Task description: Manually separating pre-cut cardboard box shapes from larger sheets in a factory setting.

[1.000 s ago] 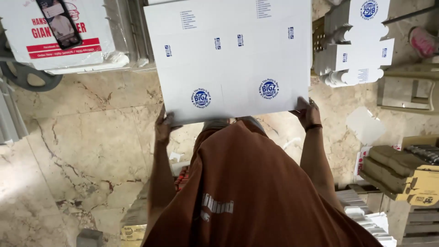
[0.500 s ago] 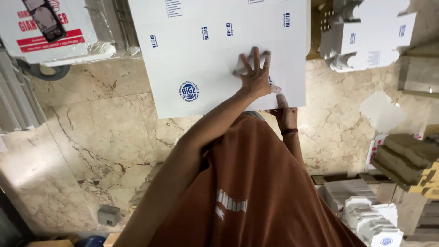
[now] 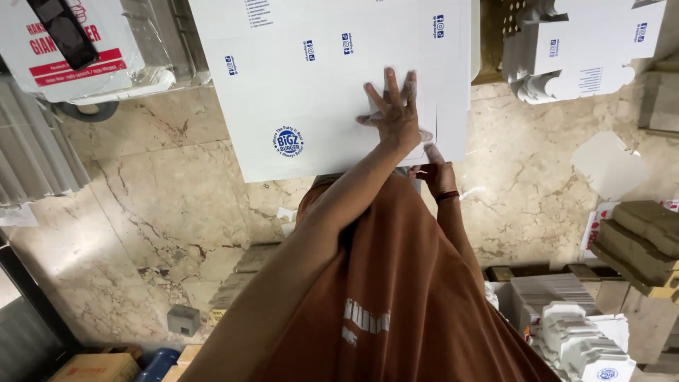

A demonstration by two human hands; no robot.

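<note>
While the left hand [image 3: 396, 117] lay flat with fingers spread wide, its grip closed on nothing, it pressed the white cardboard sheet [image 3: 332, 78] from above. Right hand [image 3: 438, 173]: pinching the sheet's near edge, just beside and below the left. Sheet: held over the marble floor [image 3: 163, 212], long axis running side to side, mostly extending leftward from both hands.

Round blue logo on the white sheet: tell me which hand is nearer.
Left. The left hand lies spread flat on the sheet, just right of the logo; the right hand is farther right, at its near edge.
</note>
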